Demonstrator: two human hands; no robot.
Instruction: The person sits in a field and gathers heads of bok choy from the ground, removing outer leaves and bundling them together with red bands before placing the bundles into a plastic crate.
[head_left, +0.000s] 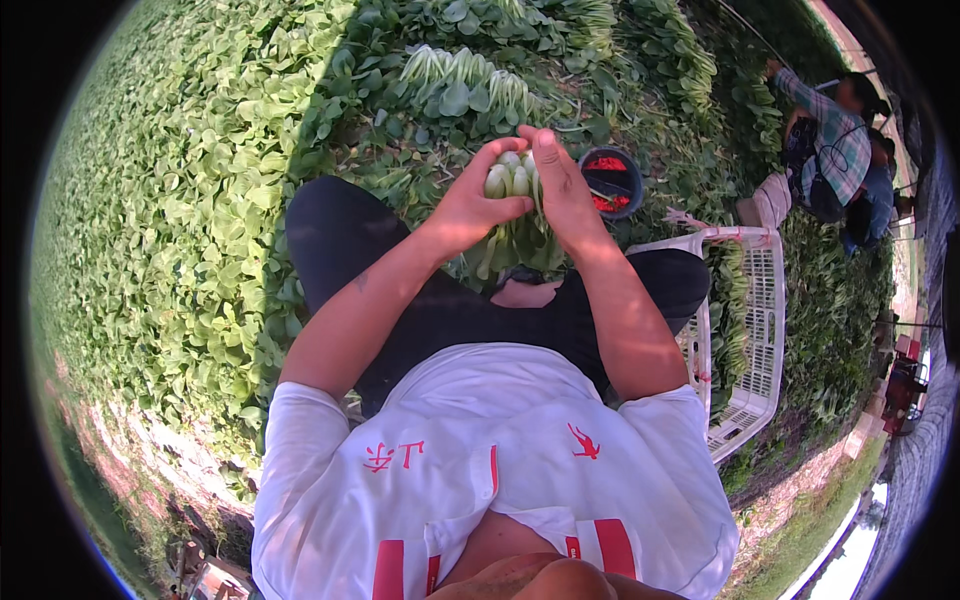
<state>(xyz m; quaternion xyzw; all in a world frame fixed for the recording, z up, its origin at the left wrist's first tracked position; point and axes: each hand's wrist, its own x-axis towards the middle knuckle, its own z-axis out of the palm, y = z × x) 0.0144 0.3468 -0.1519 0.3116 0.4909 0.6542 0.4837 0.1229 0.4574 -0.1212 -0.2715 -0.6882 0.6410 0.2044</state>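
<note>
A bunch of pak choi (517, 180) is gripped between my two hands above the ground, in front of my bent knees. Its pale stem bases point up and its leaves hang below. My left hand (480, 186) wraps the near and left side, thumb across the stems. From the right, my right hand (559, 176) presses against the bunch with its thumb raised near the top. Some fingers of both hands are hidden behind the stems. Just right of my right hand stands a round dark tub (639, 184) holding bright red strips or ties (605, 163).
Cut pak choi (472, 82) lies in a row ahead. A white plastic crate (778, 322) with greens stands by my right knee. Dense growing plants (187, 225) cover the left side. Far right, a person in a plaid shirt (840, 150) reaches toward greens.
</note>
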